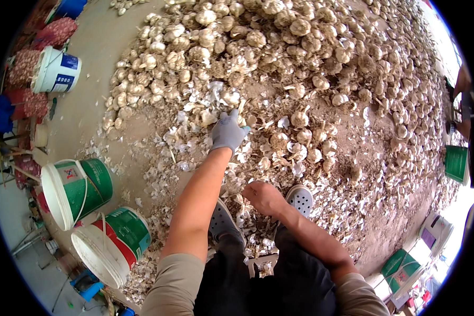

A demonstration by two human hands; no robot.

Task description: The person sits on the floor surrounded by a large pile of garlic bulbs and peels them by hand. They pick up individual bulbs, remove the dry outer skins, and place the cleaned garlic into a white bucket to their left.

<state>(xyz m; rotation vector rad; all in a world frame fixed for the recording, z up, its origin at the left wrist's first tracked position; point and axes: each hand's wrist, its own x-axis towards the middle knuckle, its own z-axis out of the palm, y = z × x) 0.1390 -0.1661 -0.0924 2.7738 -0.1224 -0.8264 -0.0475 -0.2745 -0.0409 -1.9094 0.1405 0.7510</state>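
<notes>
Head view, directions read from the picture centre: the left hand (229, 131), in a grey glove, is positioned just toward 11 o'clock, palm down, thumb set apart from the extended fingers. A garlic bulb (230, 98) lies just beyond its fingertips at 12 o'clock; contact cannot be determined. The bare right hand (265, 199) is located at 5 o'clock, apart from the left, fingers curled inward; whether it grips anything cannot be told. The garlic heap (300, 42) spans 11 to 3 o'clock, with loose garlic skins (166, 152) spread around both hands. Grey clogs (300, 201) stand at 6 and 4 o'clock, the latter just beside the right hand. A green-and-white bucket (96, 181) lies tilted at 9 o'clock; a green-red-and-white bucket (127, 230) is near it at 8 o'clock. A white bucket (45, 71) with blue panels is at 10 o'clock.
</notes>
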